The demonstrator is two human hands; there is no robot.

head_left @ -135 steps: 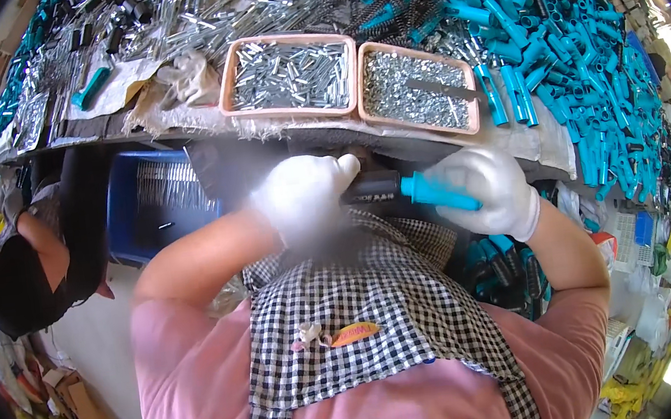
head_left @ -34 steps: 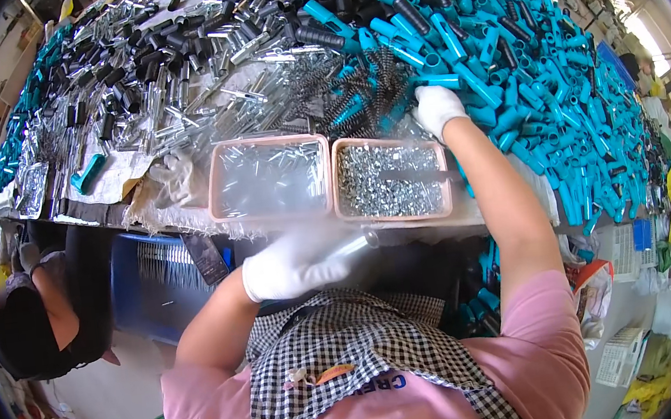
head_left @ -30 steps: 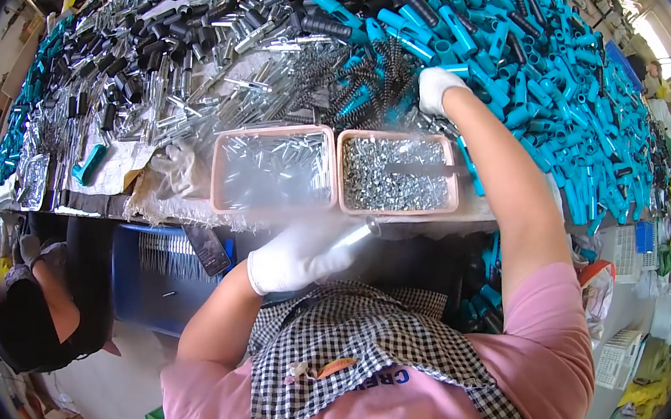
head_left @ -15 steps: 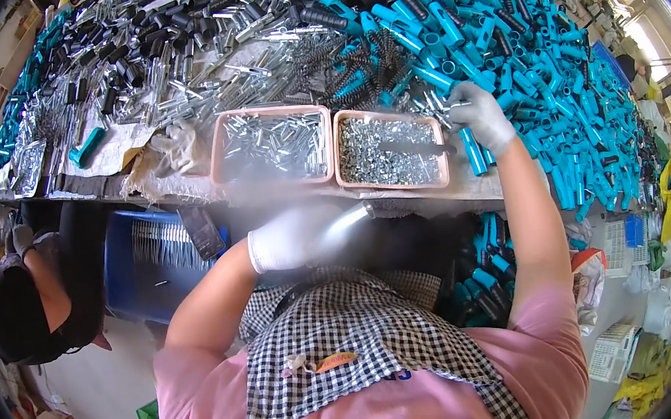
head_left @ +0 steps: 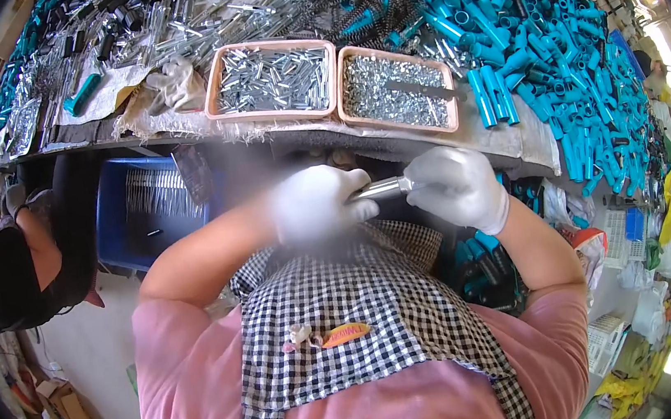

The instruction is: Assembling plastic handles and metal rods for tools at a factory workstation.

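Note:
Both my hands wear white gloves and meet in front of my chest, below the table edge. My left hand (head_left: 314, 204) grips one end of a short silver metal tube (head_left: 379, 190). My right hand (head_left: 457, 186) closes around the tube's other end. Just above them, on the table's near edge, stand two pink trays: the left tray (head_left: 211, 99) holds small silver pins, the right tray (head_left: 447, 85) holds small silver screws. A large heap of teal plastic tubes (head_left: 547, 36) spreads over the table to the right.
Black and silver tubes (head_left: 164, 14) and coiled springs (head_left: 374, 2) cover the table's far left and middle. A spare white glove (head_left: 172, 83) lies left of the trays. A blue crate (head_left: 118, 226) sits under the table. Another person (head_left: 11, 263) is at the left.
My right hand has come back from the teal tube heap on the table down to my chest. It now holds the metal tube together with my left hand.

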